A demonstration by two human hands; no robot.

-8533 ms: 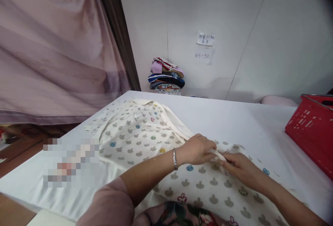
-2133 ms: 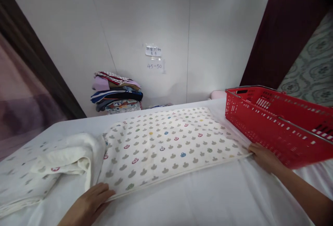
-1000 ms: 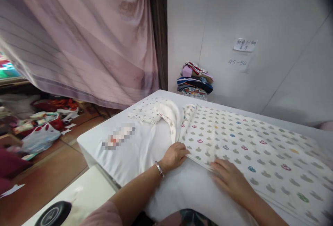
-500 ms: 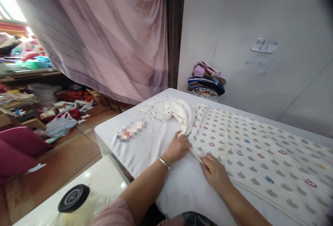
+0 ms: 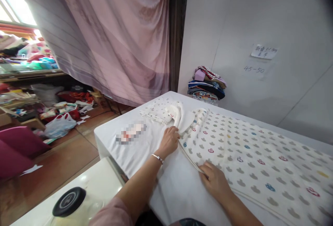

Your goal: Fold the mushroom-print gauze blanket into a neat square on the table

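Note:
A white cloth [image 5: 229, 149] printed with grey, red and blue motifs lies spread over the right part of the table. Its left end is folded back in a loose roll. My left hand [image 5: 169, 140] is closed on the cloth's near edge beside that fold. Farther right along the same edge, my right hand [image 5: 214, 178] pinches the hem, and the strip between the two hands is drawn fairly straight. Just beyond the fold lies a folded white cloth [image 5: 156, 111] with small dark prints. A pixelated patch covers something on the table left of my left hand.
The white-covered table [image 5: 109, 127] stands against a grey wall with paper notes [image 5: 264, 52]. Folded clothes [image 5: 206, 84] are stacked behind it. Near me, a black-lidded jar [image 5: 69, 201] stands on a white surface. A pink curtain [image 5: 125, 38] hangs behind; a magenta chair [image 5: 15, 151] is at left.
My left hand has moved left along the edge, widening the gap between my hands. The folded-back end has dropped flatter. My right hand still pinches the hem, slightly lower in view.

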